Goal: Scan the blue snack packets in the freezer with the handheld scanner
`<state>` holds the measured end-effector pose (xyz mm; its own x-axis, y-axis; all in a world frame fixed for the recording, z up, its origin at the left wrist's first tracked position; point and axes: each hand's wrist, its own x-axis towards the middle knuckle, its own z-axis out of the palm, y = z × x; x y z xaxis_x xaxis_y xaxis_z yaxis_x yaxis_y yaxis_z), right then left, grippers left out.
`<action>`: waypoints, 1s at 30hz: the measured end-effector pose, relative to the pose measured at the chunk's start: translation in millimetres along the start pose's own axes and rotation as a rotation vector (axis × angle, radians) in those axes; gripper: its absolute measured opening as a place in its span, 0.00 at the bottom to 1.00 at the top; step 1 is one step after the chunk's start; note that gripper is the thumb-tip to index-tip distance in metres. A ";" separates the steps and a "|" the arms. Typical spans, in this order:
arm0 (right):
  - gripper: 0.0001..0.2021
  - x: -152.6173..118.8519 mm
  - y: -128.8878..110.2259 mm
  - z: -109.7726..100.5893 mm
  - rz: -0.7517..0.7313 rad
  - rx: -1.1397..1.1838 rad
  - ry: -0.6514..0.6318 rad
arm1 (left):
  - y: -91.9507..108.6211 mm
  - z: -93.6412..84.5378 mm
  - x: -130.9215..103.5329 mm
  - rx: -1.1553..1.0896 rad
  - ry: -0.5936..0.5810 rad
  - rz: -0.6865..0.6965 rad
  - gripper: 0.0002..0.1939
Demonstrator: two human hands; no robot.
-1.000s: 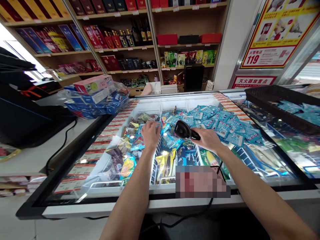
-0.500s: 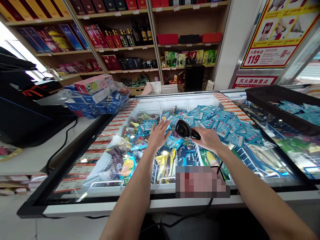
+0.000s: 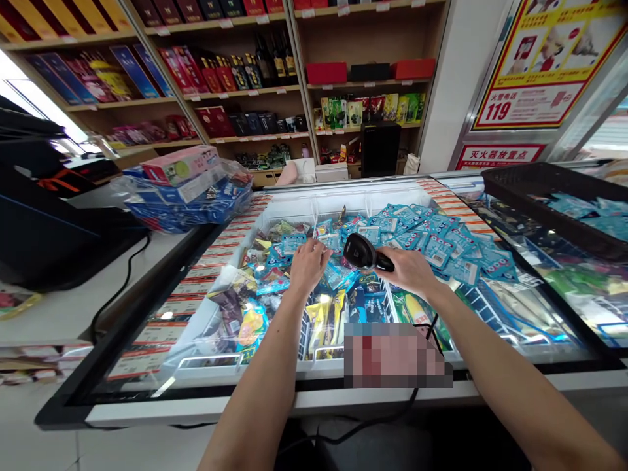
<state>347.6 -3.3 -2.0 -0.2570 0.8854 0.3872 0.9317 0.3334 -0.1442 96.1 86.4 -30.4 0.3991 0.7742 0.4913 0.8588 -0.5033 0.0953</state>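
My left hand [image 3: 310,265] is over the middle of the glass-topped chest freezer [image 3: 235,396]. Its fingers are curled and close at the edge of a small blue packet [image 3: 331,243]; the fingertips are partly hidden. Just to the right, my right hand [image 3: 409,269] is wrapped round the handle of a black barcode scanner [image 3: 360,252], whose head points left toward the packet. A heap of similar blue packets [image 3: 439,248] covers the glass beyond and to the right of my right hand. More blue packets [image 3: 293,244] lie left of my left hand.
Wrapped ice creams [image 3: 326,317] show through the glass in wire baskets. A blurred patch [image 3: 392,356] covers something at the near edge, beside a black cable [image 3: 392,418]. At right stands a dark tray [image 3: 554,209] with blue packets; at left, a plastic-wrapped bundle [image 3: 184,193].
The fingers of my left hand, stretched out before, are now curled at a blue packet. My right hand and the scanner stay almost in place.
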 end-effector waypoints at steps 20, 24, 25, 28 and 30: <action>0.18 -1.2 -0.4 3.6 -0.035 -0.004 0.022 | -14.5 4.3 0.5 -0.183 0.104 -0.359 0.17; 0.19 -1.4 -0.5 3.5 -0.043 0.033 0.048 | -14.3 3.3 1.4 -0.236 0.154 -0.385 0.16; 0.19 -1.5 -0.7 3.3 -0.045 0.042 0.054 | -13.9 2.8 1.7 -0.235 0.172 -0.379 0.15; 0.19 -1.8 -1.7 2.2 -0.053 0.067 0.067 | -12.1 1.2 2.1 -0.214 0.189 -0.346 0.15; 0.19 -1.9 -2.3 1.5 -0.058 0.077 0.069 | -10.9 0.5 2.1 -0.195 0.183 -0.323 0.16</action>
<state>345.5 -5.3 -3.7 -0.2888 0.8406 0.4583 0.8926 0.4095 -0.1885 87.7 93.7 -30.9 0.0406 0.8318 0.5537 0.8466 -0.3229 0.4230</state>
